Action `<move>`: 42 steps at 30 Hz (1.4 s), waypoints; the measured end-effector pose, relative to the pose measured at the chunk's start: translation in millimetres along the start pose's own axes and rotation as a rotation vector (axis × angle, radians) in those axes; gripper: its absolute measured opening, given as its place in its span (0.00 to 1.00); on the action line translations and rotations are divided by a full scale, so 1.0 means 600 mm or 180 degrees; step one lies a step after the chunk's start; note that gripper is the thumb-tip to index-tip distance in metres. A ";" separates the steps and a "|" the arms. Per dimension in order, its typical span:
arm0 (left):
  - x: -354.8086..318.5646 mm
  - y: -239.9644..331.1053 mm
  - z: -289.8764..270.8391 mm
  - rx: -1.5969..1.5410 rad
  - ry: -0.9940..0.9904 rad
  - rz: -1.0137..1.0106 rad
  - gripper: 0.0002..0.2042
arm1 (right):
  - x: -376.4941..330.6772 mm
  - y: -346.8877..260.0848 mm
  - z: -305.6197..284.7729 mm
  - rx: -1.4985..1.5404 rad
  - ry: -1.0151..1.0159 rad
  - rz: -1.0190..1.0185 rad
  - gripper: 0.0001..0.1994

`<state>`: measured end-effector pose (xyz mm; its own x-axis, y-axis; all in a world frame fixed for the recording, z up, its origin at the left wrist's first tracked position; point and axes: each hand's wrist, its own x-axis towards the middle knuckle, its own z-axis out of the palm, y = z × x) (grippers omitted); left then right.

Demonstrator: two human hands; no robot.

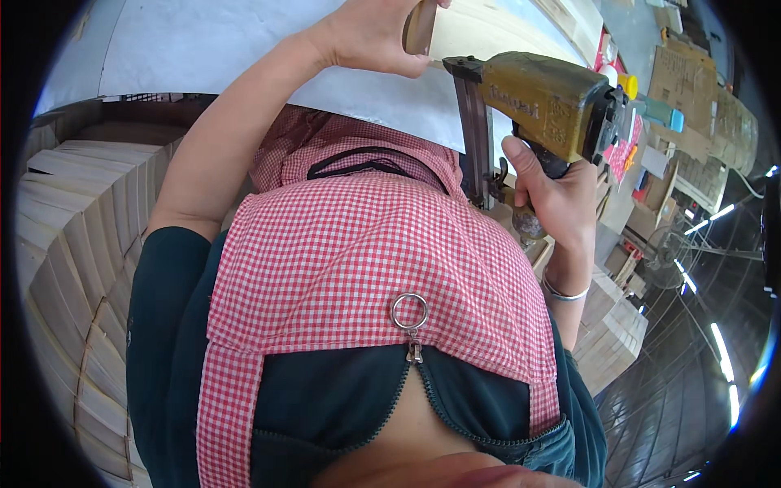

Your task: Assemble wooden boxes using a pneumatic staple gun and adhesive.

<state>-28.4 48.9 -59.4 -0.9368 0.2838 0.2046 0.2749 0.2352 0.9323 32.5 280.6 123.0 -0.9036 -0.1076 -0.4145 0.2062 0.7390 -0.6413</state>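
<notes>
My right hand (557, 195) is wrapped round the handle of a yellow-brown nail gun (541, 98) with a dark magazine. The gun lies sideways, its nose pointing left near my left thumb. At the top edge, my left hand (370, 39) grips a small light-brown wooden piece (420, 29) between thumb and fingers. The far part of that piece and some fingertips are cut off by the frame. Whether the gun's nose touches the wood, I cannot tell. Both hands are over the near edge of a pale worktable (220, 41).
Stacked pale boards (81, 211) fill the left side below the table. To the right are a bottle with a yellow cap (627, 85), cardboard (683, 89), a standing fan (663, 244) and more stacked boards (610, 325). My red checked apron (382, 252) is close to the table edge.
</notes>
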 end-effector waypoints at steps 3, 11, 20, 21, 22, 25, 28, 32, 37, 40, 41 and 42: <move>0.000 0.000 0.002 -0.0052 0.0048 0.0051 0.31 | 0.001 -0.003 0.005 -0.0018 -0.0018 0.0030 0.12; -0.002 -0.010 0.007 -0.0024 0.0045 0.0062 0.33 | -0.009 -0.010 0.024 0.0093 0.0104 0.0047 0.14; -0.005 -0.004 -0.003 -0.0057 0.0002 0.0094 0.48 | 0.011 -0.035 0.020 0.0090 0.0224 -0.0111 0.14; -0.006 -0.004 -0.003 0.0019 0.0029 0.0066 0.51 | 0.016 -0.038 0.019 0.0116 0.0260 -0.0115 0.14; -0.005 -0.004 -0.004 0.0016 0.0043 0.0061 0.51 | 0.022 -0.040 0.018 0.0106 0.0251 -0.0121 0.14; 0.002 -0.002 -0.007 -0.0070 -0.0276 -0.0109 0.53 | 0.041 -0.044 0.019 -0.0180 0.0071 -0.0139 0.15; 0.001 -0.007 -0.007 -0.0068 -0.0303 -0.0100 0.53 | 0.049 -0.048 0.020 -0.0278 -0.0011 -0.0164 0.15; -0.002 -0.013 -0.003 0.0025 -0.0097 0.0117 0.53 | 0.054 -0.054 0.022 -0.0274 -0.0045 -0.0202 0.16; 0.000 0.001 -0.009 -0.0013 -0.0199 -0.0005 0.52 | 0.057 -0.057 0.016 -0.0310 -0.0061 -0.0177 0.16; -0.002 0.002 -0.011 -0.0056 -0.0236 -0.0090 0.53 | 0.061 -0.064 0.015 -0.0415 -0.0124 -0.0082 0.15; -0.004 0.002 -0.012 -0.0067 -0.0249 -0.0121 0.53 | 0.062 -0.066 0.014 -0.0447 -0.0146 -0.0052 0.15; -0.004 0.001 -0.013 -0.0078 -0.0271 -0.0143 0.53 | 0.063 -0.067 0.013 -0.0444 -0.0142 -0.0047 0.15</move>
<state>-27.8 41.4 -56.8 -0.9260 0.3518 0.1372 0.2265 0.2270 0.9472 -7.2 241.8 128.2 -0.8880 -0.1463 -0.4359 0.1360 0.8221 -0.5529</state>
